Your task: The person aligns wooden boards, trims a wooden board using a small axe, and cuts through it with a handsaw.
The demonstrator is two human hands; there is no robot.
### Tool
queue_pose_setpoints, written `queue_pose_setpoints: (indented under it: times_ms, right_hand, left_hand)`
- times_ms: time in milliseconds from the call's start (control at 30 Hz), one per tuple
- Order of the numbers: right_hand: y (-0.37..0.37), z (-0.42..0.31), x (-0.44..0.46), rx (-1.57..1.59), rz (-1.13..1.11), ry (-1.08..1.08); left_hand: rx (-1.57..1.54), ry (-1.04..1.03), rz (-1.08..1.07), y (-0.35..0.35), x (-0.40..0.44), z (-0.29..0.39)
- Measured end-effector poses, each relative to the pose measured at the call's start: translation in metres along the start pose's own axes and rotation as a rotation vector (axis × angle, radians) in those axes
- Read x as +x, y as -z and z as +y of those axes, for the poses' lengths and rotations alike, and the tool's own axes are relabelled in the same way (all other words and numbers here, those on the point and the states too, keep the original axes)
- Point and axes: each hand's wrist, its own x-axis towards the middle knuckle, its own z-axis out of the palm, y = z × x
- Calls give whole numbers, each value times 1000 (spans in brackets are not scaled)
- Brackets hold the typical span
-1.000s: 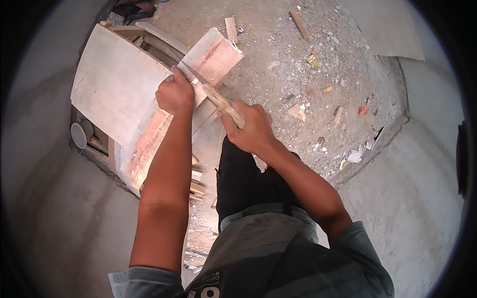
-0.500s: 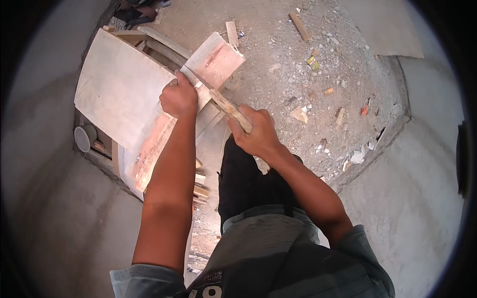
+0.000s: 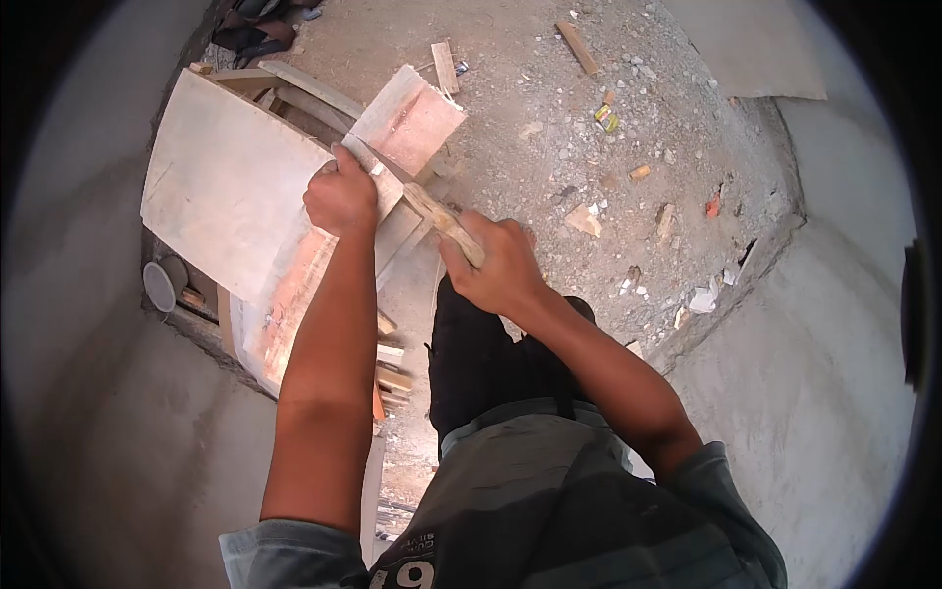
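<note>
My right hand is wrapped around the wooden handle of a hand saw. The thin saw blade runs up and left from the handle and lies across a pale wooden board with reddish stains. My left hand is closed on the board beside the blade, thumb upward; its curled fingers hide where they grip. The end of the board beyond the blade sticks out to the upper right. To the left of my left hand lies a wide, pale panel.
Wooden framing shows under the panel. Wood offcuts lie below it, near my legs. A round white container sits by the left wall. Rubble, a wood strip and a yellow-green packet lie on the dusty floor.
The view has shifted slightly, moving the board a little left. Against the board, the saw handle sits slightly farther back toward me. Both hands keep their hold.
</note>
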Motion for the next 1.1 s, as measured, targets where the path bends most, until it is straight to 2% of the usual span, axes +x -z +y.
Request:
queue_pose_setpoints:
  times_ms: [33, 67, 133, 233, 300, 333, 433, 533, 600, 667, 767, 867, 967, 1033, 1067, 1100]
  right_hand:
    - [15, 7, -17, 41, -18, 45]
    - [58, -14, -48, 171, -147, -173]
    - [113, -41, -91, 201, -161, -200]
    - [116, -44, -92, 139, -153, -145]
    - [65, -7, -57, 236, -98, -158]
    - [31, 8, -27, 137, -76, -123]
    - [-18, -5, 39, 17, 36, -8]
    - [18, 2, -21, 62, 7, 86]
    - [82, -28, -69, 206, -96, -129]
    - [119, -44, -95, 135, -150, -190]
    - [82, -21, -85, 177, -77, -7]
    - [3, 15, -16, 5, -24, 5]
    - [-18, 24, -11, -187, 83, 39]
    - [16, 20, -39, -111, 2, -183]
    - [50, 6, -82, 46, -123, -415]
    - [70, 4, -120, 16, -84, -409]
  left_hand:
    - [-5, 11, -4, 1, 0, 0]
    - [-19, 31, 4, 0, 6, 3]
    - [-3, 18, 41, -4, 8, 1]
    - [0, 8, 25, -1, 3, 0]
    - [-23, 18, 26, 0, 3, 4]
    - [-24, 14, 38, 1, 4, 3]
    - [-19, 9, 52, -2, 2, 0]
    - [-36, 12, 25, -2, 4, 6]
    - [-49, 14, 4, 2, 3, 3]
    - [-20, 38, -14, 4, 2, 2]
    - [-56, -4, -30, 4, 4, 10]
    - [-41, -5, -46, 8, 0, 5]
    - [11, 3, -69, 9, -1, -1]
    - [-10, 21, -83, 7, 4, 6]
    - [-6, 30, -84, 8, 4, 8]
    - [-7, 47, -106, 10, 2, 3]
